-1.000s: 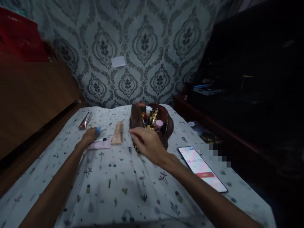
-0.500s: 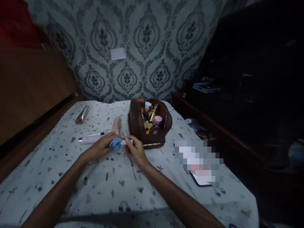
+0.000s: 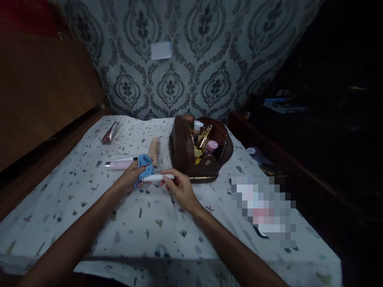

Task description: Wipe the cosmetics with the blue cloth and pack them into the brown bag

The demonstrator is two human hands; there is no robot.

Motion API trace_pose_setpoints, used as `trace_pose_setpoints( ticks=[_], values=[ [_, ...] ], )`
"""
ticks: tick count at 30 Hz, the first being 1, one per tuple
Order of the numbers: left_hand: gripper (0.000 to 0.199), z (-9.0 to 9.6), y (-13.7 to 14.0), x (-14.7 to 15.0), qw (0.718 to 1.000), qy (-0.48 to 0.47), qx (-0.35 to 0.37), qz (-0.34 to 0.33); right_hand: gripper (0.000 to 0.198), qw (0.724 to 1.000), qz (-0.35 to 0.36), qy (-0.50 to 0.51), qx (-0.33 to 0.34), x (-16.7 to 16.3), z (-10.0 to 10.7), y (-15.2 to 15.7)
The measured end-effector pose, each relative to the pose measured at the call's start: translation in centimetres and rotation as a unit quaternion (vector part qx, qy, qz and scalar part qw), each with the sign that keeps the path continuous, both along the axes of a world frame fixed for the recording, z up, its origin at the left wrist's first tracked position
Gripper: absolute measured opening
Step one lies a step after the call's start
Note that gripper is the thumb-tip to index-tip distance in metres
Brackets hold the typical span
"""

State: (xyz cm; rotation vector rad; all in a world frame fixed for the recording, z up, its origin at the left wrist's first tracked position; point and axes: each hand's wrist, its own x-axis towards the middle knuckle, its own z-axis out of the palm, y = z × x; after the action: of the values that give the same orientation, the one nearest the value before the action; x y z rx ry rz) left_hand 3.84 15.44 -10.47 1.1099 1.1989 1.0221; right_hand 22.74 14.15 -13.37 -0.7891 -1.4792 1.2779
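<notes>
My left hand is closed on a crumpled blue cloth. Pinched in my right hand is a slim white tube, held level, its left end against the cloth. What the tube contains I cannot make out. Just beyond my left hand lie a pale pink tube and a peach-coloured tube. To the right of them stands an open brown cosmetic bag holding a gold bottle, a pink-lidded jar and several other small items.
A shiny rose-coloured tube lies at the far left of the patterned white sheet. At right is a phone with a blurred-out screen. A wooden panel borders the left, a patterned wall the back.
The white tube has come out of the cloth, so more of its length shows. My left hand has shifted slightly left with the cloth. The whole view has also shifted.
</notes>
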Motion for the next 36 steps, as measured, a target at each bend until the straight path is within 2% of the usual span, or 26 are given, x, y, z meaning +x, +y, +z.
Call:
trace_pose_setpoints(
  ticks=[3, 6, 9, 12, 18, 20, 24, 29, 36],
  values=[
    [0.053, 0.3, 0.2, -0.2, 0.998, -0.062, -0.016, 0.004, 0.033, 1.0, -0.012, 0.022, -0.012, 0.1, 0.0, 0.3],
    [0.039, 0.7, 0.3, -0.8, 0.993, -0.121, -0.003, -0.02, 0.036, 0.998, -0.034, 0.042, -0.028, 0.1, -0.1, 0.5],
    [0.028, 1.0, -0.1, -1.3, 0.986, -0.153, 0.014, -0.071, 0.036, 0.995, -0.066, 0.066, -0.045, 0.1, -0.1, 0.7],
    [0.035, 0.7, -0.6, -1.0, 0.986, -0.116, 0.011, -0.122, 0.035, 0.993, -0.078, 0.072, -0.055, 0.1, -0.2, 0.8],
    [0.041, -0.7, -0.6, 0.0, 0.995, -0.002, 0.07, -0.077, 0.04, 0.993, -0.046, 0.06, -0.093, -0.2, 0.0, 0.5],
    [0.04, -0.6, -0.7, 0.2, 0.993, 0.024, 0.086, -0.079, 0.042, 0.993, -0.038, 0.044, -0.104, -0.1, 0.2, 0.3],
    [0.052, -0.3, -1.0, 0.4, 0.989, 0.055, 0.097, -0.101, 0.047, 0.993, -0.035, 0.017, -0.112, 0.1, 0.3, 0.1],
    [0.035, -0.7, -0.8, 0.0, 0.99, 0.037, 0.118, -0.069, 0.048, 0.991, -0.032, 0.014, -0.126, 0.1, 0.3, 0.1],
    [0.028, -0.6, -0.3, -0.6, 0.977, 0.066, 0.175, -0.104, 0.046, 0.986, -0.039, 0.064, -0.147, -0.1, 0.1, 0.3]
  ],
)
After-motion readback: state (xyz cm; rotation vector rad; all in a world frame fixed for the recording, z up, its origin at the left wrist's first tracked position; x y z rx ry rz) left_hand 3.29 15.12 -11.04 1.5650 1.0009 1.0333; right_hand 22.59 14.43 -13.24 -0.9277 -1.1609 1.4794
